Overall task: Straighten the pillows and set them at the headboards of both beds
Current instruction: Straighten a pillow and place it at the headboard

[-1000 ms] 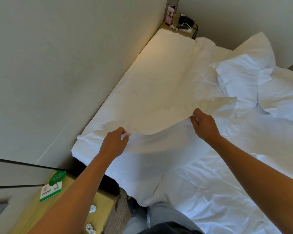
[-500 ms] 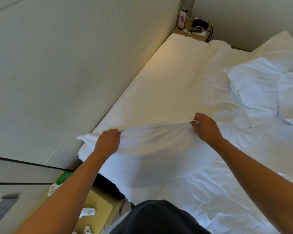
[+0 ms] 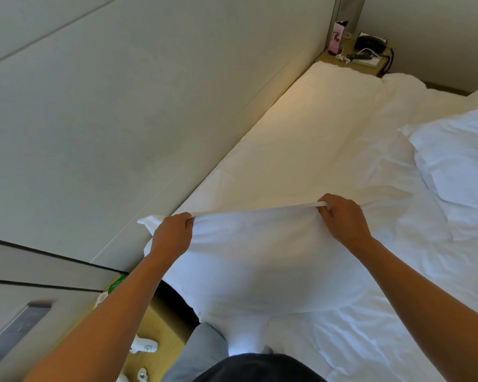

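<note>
Hands are gripping: our left hand and right hand are pinching shut on the pillow top edge above the bed; loosening risks dropping it crooked.

Pale panelled walls enclose a white bed, warmly lit along its edge, with wooden nightstands at the far corner and near left.

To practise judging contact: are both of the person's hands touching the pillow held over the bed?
Touching. The head view shows the left hand and right hand each pinching the pillow along its top edge.
</note>
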Demonstrator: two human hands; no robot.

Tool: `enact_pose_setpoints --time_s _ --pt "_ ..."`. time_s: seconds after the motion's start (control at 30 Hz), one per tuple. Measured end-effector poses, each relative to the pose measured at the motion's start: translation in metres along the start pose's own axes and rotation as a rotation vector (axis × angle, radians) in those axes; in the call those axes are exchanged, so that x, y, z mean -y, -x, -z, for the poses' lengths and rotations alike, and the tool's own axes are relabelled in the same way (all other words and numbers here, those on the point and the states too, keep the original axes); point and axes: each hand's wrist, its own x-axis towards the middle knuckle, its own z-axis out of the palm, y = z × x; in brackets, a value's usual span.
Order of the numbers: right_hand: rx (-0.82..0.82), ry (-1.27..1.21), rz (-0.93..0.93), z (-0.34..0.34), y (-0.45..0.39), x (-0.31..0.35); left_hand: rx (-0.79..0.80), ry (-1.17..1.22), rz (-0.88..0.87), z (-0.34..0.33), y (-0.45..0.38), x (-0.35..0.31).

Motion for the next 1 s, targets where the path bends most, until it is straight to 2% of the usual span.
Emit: enact_pose_setpoints --time_s 0.2,0.4,0.77,0.87,1.0 --pt "-0.040 0.021 0.036 0.014 -0.024 0.022 -0.075 0.174 0.078 0.015 -0.020 -0.005" --pt "-0.067 -0.031 0.072 0.038 -0.060 0.073 -0.168 0.206 0.113 0.047 -0.036 0.011" --pt "-0.169 -0.029 0.278 0.053 -0.152 0.186 -0.421 0.245 0.142 0.124 -0.049 0.061" --pt "-0.169 -0.041 0.299 0.043 -0.166 0.204 -0.417 0.246 0.175 0.127 -0.048 0.072" --pt "-0.106 -0.041 0.262 0.023 -0.173 0.200 -0.324 0.245 0.199 0.109 -0.046 0.075"
